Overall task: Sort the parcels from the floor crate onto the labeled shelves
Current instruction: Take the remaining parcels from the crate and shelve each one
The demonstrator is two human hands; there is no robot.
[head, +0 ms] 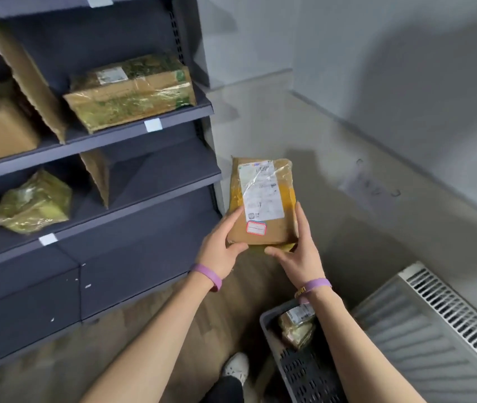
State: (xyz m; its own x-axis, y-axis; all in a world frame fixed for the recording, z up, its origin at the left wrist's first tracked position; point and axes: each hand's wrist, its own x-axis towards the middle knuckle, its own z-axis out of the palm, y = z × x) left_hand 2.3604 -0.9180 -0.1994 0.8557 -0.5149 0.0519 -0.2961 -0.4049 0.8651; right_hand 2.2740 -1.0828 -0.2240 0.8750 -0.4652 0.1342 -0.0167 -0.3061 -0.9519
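Parcel [263, 196]: a flat brown packet, label side up, held in the air by both hands just off the right end of the shelves [115, 135]. Its long axis runs away from the person. The left hand [222, 245] grips the near left corner and the right hand [298, 254] the near right corner, with fingers along the sides and thumbs at the near edge. The shelves lie to the parcel's left, so the left hand is nearer them. The crate [264, 318] sits on the floor below the right forearm.
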